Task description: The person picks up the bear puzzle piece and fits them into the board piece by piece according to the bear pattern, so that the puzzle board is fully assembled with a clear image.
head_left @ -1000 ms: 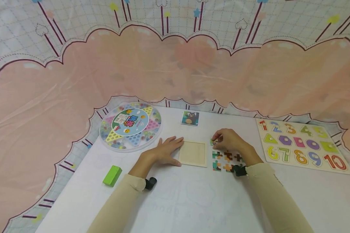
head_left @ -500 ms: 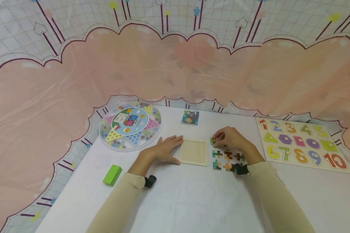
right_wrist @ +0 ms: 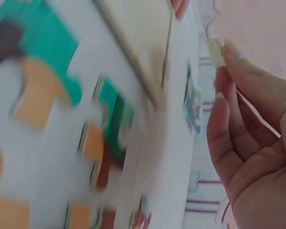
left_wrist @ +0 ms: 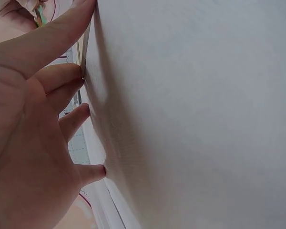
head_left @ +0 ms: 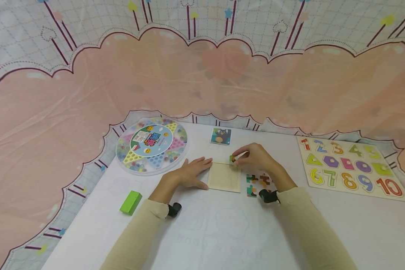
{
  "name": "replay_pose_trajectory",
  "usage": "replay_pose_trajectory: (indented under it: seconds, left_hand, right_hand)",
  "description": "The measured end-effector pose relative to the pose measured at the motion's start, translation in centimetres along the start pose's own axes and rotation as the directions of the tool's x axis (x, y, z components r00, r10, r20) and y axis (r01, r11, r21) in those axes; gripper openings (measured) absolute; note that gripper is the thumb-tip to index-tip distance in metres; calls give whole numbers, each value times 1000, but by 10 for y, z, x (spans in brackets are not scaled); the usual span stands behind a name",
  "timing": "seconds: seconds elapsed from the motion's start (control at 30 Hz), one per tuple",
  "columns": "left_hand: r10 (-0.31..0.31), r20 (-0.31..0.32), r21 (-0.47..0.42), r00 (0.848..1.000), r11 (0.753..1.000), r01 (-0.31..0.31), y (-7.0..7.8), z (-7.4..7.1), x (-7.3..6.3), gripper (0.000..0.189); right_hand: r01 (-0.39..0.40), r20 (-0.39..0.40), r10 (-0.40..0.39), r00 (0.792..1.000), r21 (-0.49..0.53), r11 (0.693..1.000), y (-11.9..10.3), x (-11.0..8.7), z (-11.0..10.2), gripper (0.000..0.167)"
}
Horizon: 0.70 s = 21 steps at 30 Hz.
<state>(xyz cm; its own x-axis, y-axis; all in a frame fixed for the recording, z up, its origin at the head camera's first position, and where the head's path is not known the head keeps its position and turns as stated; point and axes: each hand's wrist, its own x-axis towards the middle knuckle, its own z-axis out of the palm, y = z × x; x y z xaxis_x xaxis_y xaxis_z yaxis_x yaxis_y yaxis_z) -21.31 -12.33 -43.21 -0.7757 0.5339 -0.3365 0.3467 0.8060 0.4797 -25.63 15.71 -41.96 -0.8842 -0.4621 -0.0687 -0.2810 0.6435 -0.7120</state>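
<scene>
A square wooden puzzle tray (head_left: 224, 177) lies on the white table in the head view. Along its left side rests my left hand (head_left: 193, 174), fingers spread and straight, fingertips touching its edge; the left wrist view has them against the table. Between thumb and fingertips my right hand (head_left: 256, 159) pinches a small green and brown jigsaw piece (head_left: 233, 160), raised over the tray's upper right corner. Right of the tray lie several loose jigsaw pieces (head_left: 251, 179), partly hidden by my right wrist. They appear blurred and close in the right wrist view.
A picture card with a bear (head_left: 221, 136) lies behind the tray. At the back left is a round game board with marbles (head_left: 152, 146), and nearer me a green block (head_left: 131, 203). A wooden number board (head_left: 352, 167) lies to the right.
My right hand has lifted the jigsaw piece from above the loose pieces and carried it left to the tray's corner. My left hand has stayed in place.
</scene>
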Motion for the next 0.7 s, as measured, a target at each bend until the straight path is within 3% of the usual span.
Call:
replay_pose_trajectory:
  seconds: [0.3,0.7]
  left_hand:
    - [-10,6,5,1000,1000,10,-1,1,3,92]
    - [-17,15,8,1000,1000,17,1,-1,1,92]
  right_hand:
    - [-82,48,81,996,16,997,-14,11,22,25]
    - [-77,54,78,995,-30,997,-24,23,46,20]
